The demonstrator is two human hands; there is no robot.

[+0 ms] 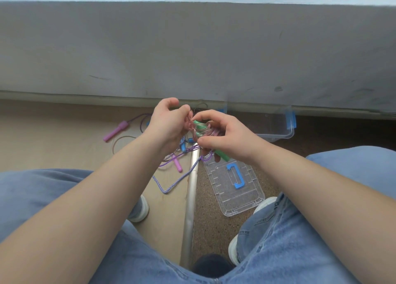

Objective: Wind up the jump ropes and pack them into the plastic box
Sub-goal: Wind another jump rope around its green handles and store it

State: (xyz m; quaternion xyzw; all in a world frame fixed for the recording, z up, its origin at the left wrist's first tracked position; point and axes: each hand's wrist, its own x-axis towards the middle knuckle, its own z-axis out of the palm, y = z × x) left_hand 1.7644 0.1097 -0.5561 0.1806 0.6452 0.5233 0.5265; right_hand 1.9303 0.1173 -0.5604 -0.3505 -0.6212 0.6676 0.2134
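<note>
Both hands meet above the floor on one jump rope with green handles [221,155] and a clear pink cord [194,129]. My right hand [222,133] grips the handles and the coiled bundle. My left hand [167,120] pinches a loop of the pink cord beside it. On the floor below lie a rope with purple-pink handles [115,131] and a blue-and-white braided rope [171,185] with blue handles [183,147]. The clear plastic box [278,131] with blue latches stands open at the wall to the right, partly hidden by my right hand.
The box's clear lid [246,200] with a blue handle lies on the speckled floor near my right foot. A metal threshold strip [190,208] runs between the two floor surfaces. My knees in jeans frame both sides. A grey wall base rises behind.
</note>
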